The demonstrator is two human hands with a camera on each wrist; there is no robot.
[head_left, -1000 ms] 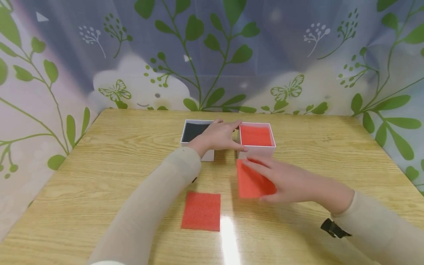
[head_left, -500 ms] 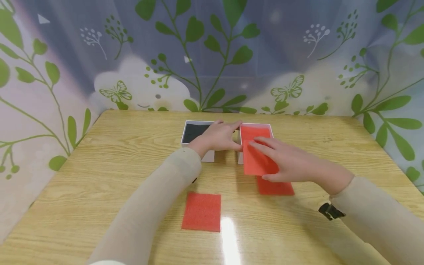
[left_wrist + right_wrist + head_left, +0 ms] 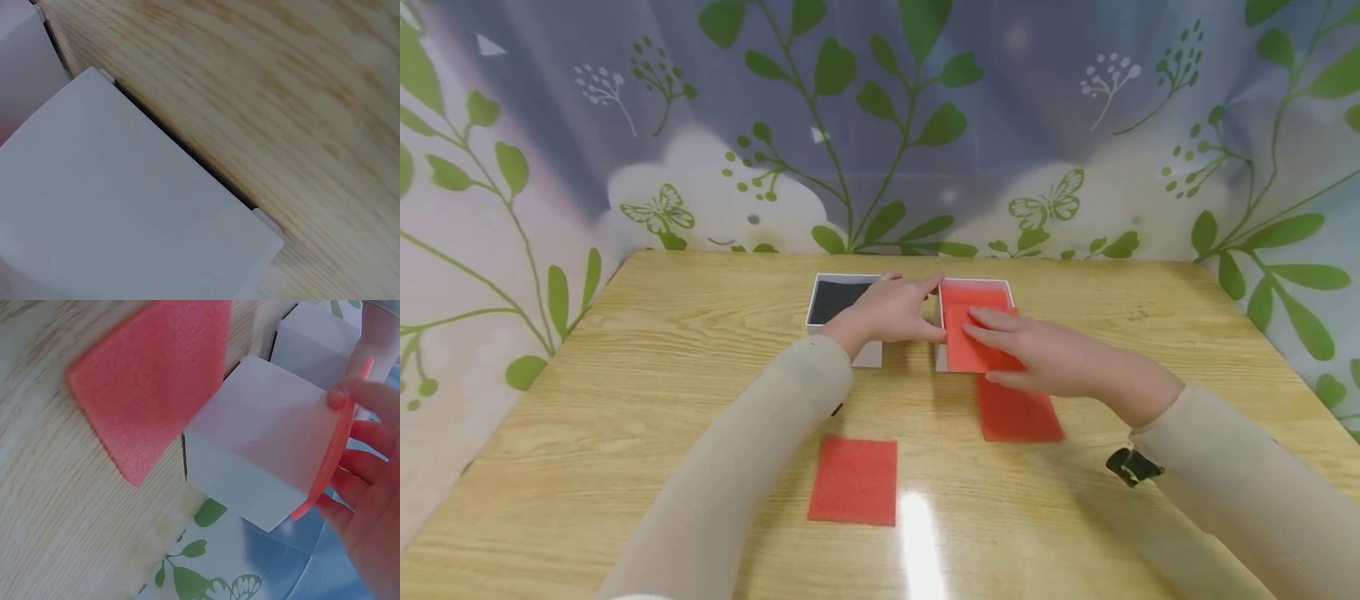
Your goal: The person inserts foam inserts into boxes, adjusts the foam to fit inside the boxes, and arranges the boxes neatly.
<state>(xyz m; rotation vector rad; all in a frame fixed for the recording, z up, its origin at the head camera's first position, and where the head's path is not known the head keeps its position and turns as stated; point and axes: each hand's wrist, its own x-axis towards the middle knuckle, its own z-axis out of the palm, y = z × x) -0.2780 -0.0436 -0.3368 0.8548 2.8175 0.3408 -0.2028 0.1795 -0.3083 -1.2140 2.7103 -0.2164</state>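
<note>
My right hand (image 3: 1048, 357) pinches a red foam sheet (image 3: 962, 337) between thumb and fingers. In the right wrist view this sheet (image 3: 335, 453) bends slightly across the mouth of the right white box (image 3: 262, 425). More red shows inside that box at its back. My left hand (image 3: 895, 308) reaches over the left white box (image 3: 867, 355) and holds the right box by its near side, thumb at the front corner and a finger at the back corner. Black material (image 3: 837, 300) lies in the left box. Another red sheet (image 3: 1021, 415) lies on the table below my right hand.
A separate red square sheet (image 3: 853, 482) lies on the wooden table (image 3: 662, 350) nearer to me. The two boxes stand side by side with a narrow gap between them. A leaf-patterned curtain (image 3: 880, 167) hangs behind the table. A dark band (image 3: 1132, 467) hangs at my right sleeve.
My right hand has carried the red sheet forward and up over the right box, uncovering the sheet on the table below. The left hand keeps its place at the box.
</note>
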